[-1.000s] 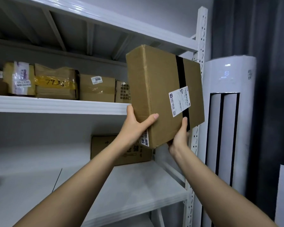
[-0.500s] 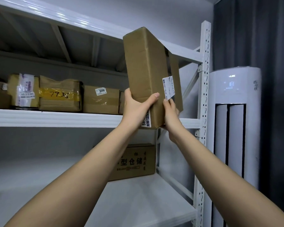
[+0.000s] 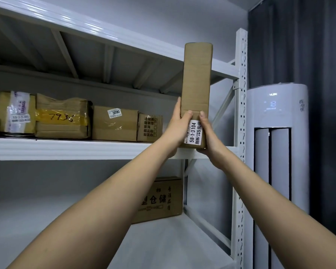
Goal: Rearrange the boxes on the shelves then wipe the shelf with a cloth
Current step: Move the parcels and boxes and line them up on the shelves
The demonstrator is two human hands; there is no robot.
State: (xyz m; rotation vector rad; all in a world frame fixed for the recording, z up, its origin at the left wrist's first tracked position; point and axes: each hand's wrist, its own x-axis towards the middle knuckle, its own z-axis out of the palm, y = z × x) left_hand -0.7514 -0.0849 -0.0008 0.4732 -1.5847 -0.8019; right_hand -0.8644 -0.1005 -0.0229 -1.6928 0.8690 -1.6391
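Observation:
A tall brown cardboard box [image 3: 197, 78] stands on end at the right end of the middle white shelf [image 3: 66, 149], its narrow side with a white "58-1-3104" label facing me. My left hand [image 3: 177, 127] grips its lower left edge, thumb across the front. On the lower right edge my right hand [image 3: 207, 133] holds it, fingers under the bottom corner. To the left on the same shelf several boxes sit in a row: a small printed carton [image 3: 149, 127], a box labelled 3090 [image 3: 114, 123], a taped 7936 parcel [image 3: 63, 118] and a wrapped parcel [image 3: 15, 112].
A brown carton [image 3: 161, 199] with printed characters stands at the back right of the lower shelf [image 3: 173, 247]. The white perforated upright [image 3: 240, 113] frames the rack's right side. A white tower air conditioner [image 3: 277, 133] stands beyond it, before a dark curtain [image 3: 308, 35].
The box has turned from showing its broad face to edge-on and has moved up and in over the middle shelf's right end. Both hands shifted to its lower edges.

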